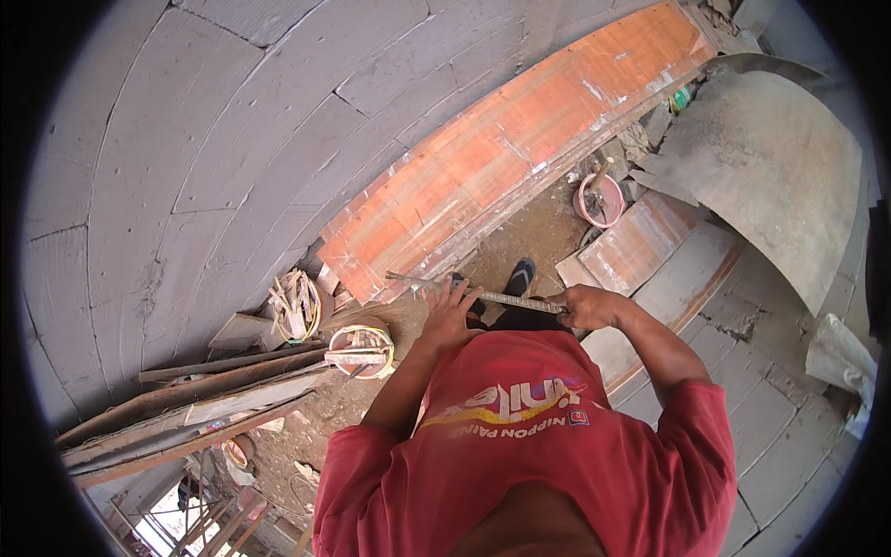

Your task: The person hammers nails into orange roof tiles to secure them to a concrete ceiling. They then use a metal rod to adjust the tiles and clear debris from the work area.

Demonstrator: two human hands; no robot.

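Note:
A long, thin grey ribbed bar (520,301), like a piece of rebar, lies crosswise in front of my waist. Its right end sits in my right hand (590,307), whose fingers are wrapped round it. My left hand (449,316) has its fingers spread at the bar's middle, and the bar passes behind them; whether they press on it I cannot tell. Past the left hand the bar's narrow far end sticks out toward the orange boards (501,158). Below the bar a dark shoe (522,276) shows on the dirt floor.
Grey block wall (213,121) rises behind the stacked boards. To the left stand two buckets of wood scraps (360,351) (299,311) and long planks (204,408). A pink bucket (600,200) and a large bent sheet (761,167) are at the right.

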